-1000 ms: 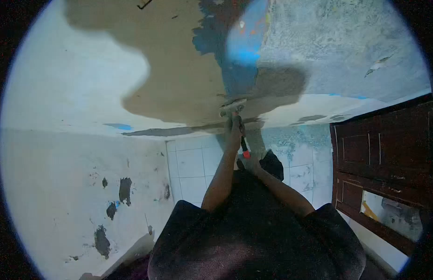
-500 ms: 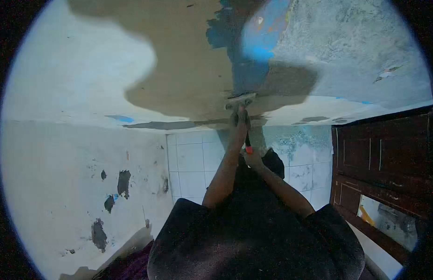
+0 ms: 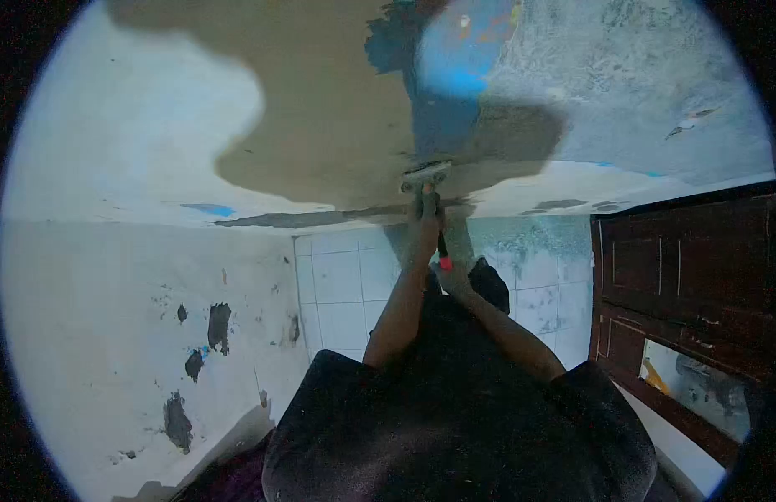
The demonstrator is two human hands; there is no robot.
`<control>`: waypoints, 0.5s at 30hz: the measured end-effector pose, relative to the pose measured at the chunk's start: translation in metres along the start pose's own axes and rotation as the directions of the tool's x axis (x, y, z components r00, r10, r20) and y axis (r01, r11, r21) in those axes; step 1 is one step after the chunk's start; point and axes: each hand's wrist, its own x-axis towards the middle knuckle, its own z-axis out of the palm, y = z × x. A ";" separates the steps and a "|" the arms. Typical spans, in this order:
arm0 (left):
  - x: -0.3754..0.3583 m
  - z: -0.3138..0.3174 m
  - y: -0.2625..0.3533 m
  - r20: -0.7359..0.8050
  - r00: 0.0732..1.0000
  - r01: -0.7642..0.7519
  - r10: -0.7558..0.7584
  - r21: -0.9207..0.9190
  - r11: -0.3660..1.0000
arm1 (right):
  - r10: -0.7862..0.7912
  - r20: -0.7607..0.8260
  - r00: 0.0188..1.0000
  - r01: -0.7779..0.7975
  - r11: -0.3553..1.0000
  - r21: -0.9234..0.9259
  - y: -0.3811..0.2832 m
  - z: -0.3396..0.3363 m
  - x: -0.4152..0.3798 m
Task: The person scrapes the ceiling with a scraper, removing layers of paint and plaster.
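Note:
A long-handled scraper has its wide pale head against the wall in front of me, just below a bare blue patch. My left hand is closed round the scraper near its head. Lower down, the black handle ends in a red tip. At that tip my right hand grips the handle end, its fingers partly hidden. My shadow darkens much of the wall around the tool.
On the left, a side wall carries several dark grey patches. White floor tiles, dusty near the wall's foot, lie below my arms. To the right stands a dark brown panelled wooden door or cabinet, with a stained pale panel lower down.
The view has shifted slightly, so the wall appears a little farther up and left. Both hands stay on the scraper, whose head remains at the wall below the blue patch.

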 end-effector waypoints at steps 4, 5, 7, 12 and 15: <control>0.003 0.003 0.005 0.006 1.000 -0.022 0.022 0.042 0.999 | -0.007 -0.090 0.996 0.004 0.999 -0.034 -0.012 0.003 0.005; 0.005 0.004 0.005 -0.002 0.998 -0.058 0.058 0.081 0.995 | -0.008 -0.086 0.996 0.005 0.999 -0.032 -0.017 0.001 0.000; 0.000 0.003 0.000 -0.058 0.994 -0.079 0.093 0.206 0.975 | 0.304 0.120 0.945 -0.315 0.945 0.087 -0.026 -0.008 0.001; 0.004 0.012 0.008 -0.051 0.998 -0.040 0.041 0.023 0.999 | 0.037 -0.110 0.993 -0.014 0.979 0.203 0.011 0.000 0.020; -0.005 0.021 0.026 -0.007 0.996 -0.086 0.087 0.082 0.993 | 0.007 0.006 1.000 -0.007 0.997 0.072 0.015 -0.007 0.029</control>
